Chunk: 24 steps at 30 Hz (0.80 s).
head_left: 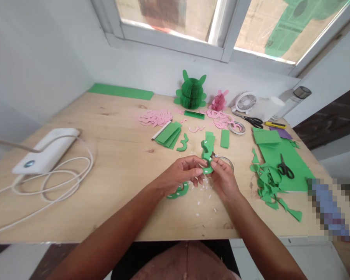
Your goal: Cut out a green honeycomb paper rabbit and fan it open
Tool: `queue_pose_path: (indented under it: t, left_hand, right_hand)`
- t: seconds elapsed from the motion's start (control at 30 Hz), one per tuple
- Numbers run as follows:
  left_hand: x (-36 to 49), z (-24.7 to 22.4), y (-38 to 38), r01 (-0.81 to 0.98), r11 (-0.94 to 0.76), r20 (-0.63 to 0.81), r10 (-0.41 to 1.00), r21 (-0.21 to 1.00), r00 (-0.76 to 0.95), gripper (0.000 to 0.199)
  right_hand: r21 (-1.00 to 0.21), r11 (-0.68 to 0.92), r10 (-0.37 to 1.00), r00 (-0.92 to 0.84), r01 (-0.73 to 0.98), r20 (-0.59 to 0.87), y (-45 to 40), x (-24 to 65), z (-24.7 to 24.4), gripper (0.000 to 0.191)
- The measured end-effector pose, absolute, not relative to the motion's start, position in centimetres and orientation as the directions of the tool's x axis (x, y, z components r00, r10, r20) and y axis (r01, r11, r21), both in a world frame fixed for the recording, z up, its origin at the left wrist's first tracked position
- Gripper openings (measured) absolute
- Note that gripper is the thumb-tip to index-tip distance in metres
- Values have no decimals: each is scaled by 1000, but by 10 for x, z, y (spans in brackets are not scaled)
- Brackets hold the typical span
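Between my two hands is a curved green paper cutout (205, 154) with small white tape pieces on it. My left hand (189, 169) pinches its lower left side with thumb and fingers. At its right edge, my right hand (224, 177) grips it with thumb and forefinger. Another curved green cutout with white pieces (177, 191) lies on the table under my left wrist. Small white scraps (202, 190) are scattered beneath my hands. A roll of tape (228, 161) sits partly hidden behind my right hand. Further back lies a plain curved green cutout (182, 142).
Green paper rectangles (169, 134), a pen (161, 130) and pink cutouts (156, 118) lie behind. Green and pink paper figures (191, 93) stand by the wall. Scissors (285, 169) and green scraps (268, 182) are right; a white power bank (46, 151) with cable is left.
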<state>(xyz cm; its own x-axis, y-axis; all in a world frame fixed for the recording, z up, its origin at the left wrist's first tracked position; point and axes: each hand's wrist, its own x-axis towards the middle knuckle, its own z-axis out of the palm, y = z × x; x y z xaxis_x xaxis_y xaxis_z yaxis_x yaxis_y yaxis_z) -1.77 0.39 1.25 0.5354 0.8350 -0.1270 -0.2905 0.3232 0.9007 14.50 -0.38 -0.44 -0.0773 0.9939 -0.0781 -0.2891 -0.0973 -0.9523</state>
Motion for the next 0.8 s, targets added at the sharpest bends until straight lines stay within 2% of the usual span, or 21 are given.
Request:
queue_pose_path:
  t: [0.3, 0.8]
  left_hand:
    - [-18, 6, 5, -292, 326, -119, 824, 899, 554, 23]
    - [-16, -3, 6, -341, 300, -82, 845, 891, 528, 19]
  right_hand:
    - [-939, -141, 984, -147, -314, -99, -6, 144, -4, 25]
    - [-862, -210, 975, -160, -461, -152, -6, 144, -4, 24]
